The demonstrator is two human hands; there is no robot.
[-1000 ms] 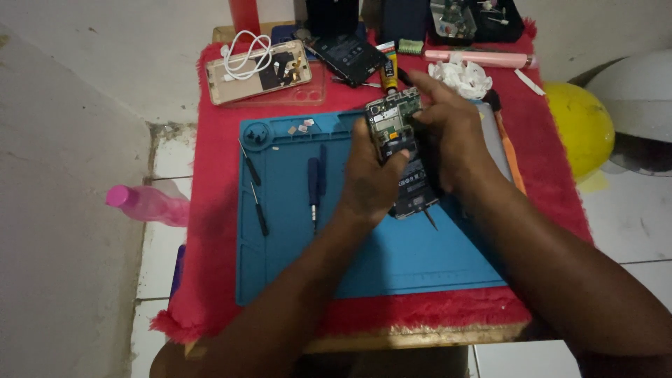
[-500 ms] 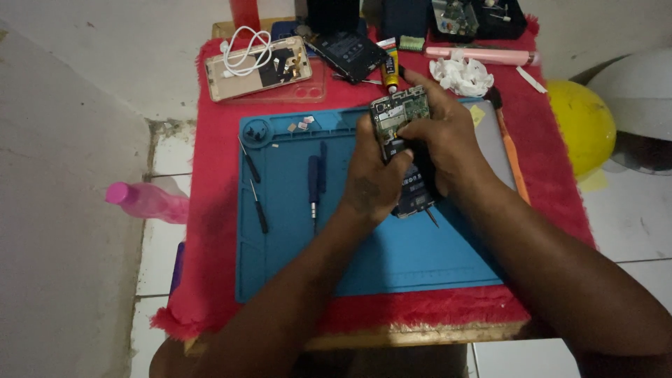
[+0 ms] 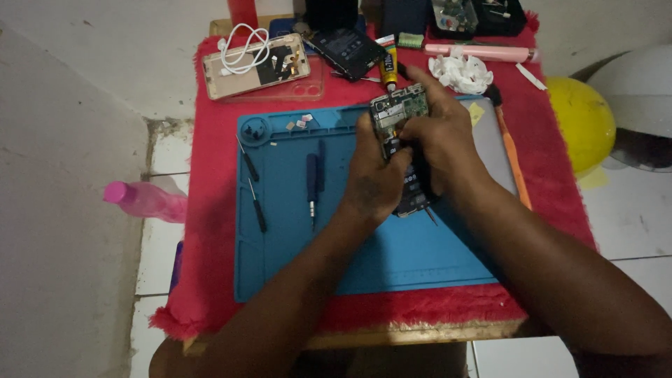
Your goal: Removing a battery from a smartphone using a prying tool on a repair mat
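Your left hand [image 3: 374, 178] and your right hand [image 3: 437, 143] both hold the opened black phone with its green circuit board showing [image 3: 400, 112]. It is up off the blue rubber work mat [image 3: 294, 231], tilted, with the board end sticking out above your fingers. The left fingers are clamped around its left side and back. The right fingers are pressed together on its top and right edge, with one fingertip [image 3: 413, 72] reaching over the far end.

Hold the phone by its edges and keep your fingertips off the little green parts. Press softly, because the board looks thin and could bend. Keep the phone over the mat, so any tiny piece that drops lands there and not on the fuzzy cloth.

Left of your fingers, two thin black screwdrivers [image 3: 253, 189] and a dark blue screwdriver [image 3: 312, 180] lie on the mat. Some tiny white bits [image 3: 301, 122] sit near its top edge. Beyond your fingers you can see a gold phone case with a white cable on it [image 3: 253, 64], a small yellow glue tube [image 3: 388, 70], and a lump of white tissue [image 3: 460, 73].

The surface is a small table under a fluffy red cloth [image 3: 210, 231]. It stands on a white tiled floor [image 3: 630, 217]. A pink plastic bottle [image 3: 143, 199] lies on the floor far left of your fingers. A round yellow thing [image 3: 581, 122] sits far right.
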